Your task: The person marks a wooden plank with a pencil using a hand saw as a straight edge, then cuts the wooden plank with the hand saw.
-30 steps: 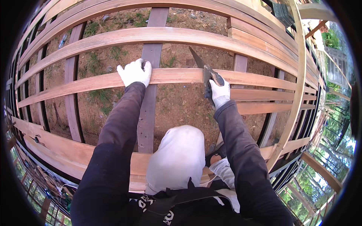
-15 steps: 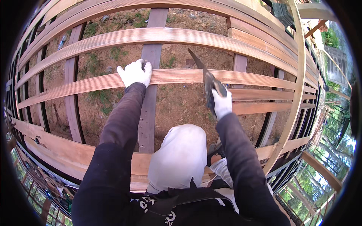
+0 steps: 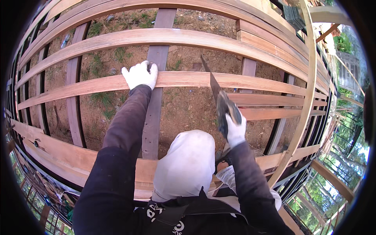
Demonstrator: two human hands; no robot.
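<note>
A grooved reddish deck board [image 3: 182, 79] runs left to right across the joists. My left hand [image 3: 140, 76], in a white glove, bears down on it with the fingers curled over its far edge, just above a grey-brown joist [image 3: 152, 121]. To the right, my gloved right hand [image 3: 236, 130] is closed round the dark handle of a handsaw [image 3: 225, 112]. The saw's blade crosses the board at a slant, its tip pointing away from me past the far edge. Whether the blade has cut into the wood is too small to tell.
More grooved boards [image 3: 129, 38] lie parallel farther off, and shorter ones [image 3: 270, 114] sit at the right. A pale timber [image 3: 311, 78] slants across the right side. Bare soil [image 3: 188, 113] with grass tufts shows between joists. My raised knee [image 3: 184, 164] is just below.
My right hand has drawn the saw back toward me and slightly right, so less blade reaches past the board. The left hand keeps its place on the board.
</note>
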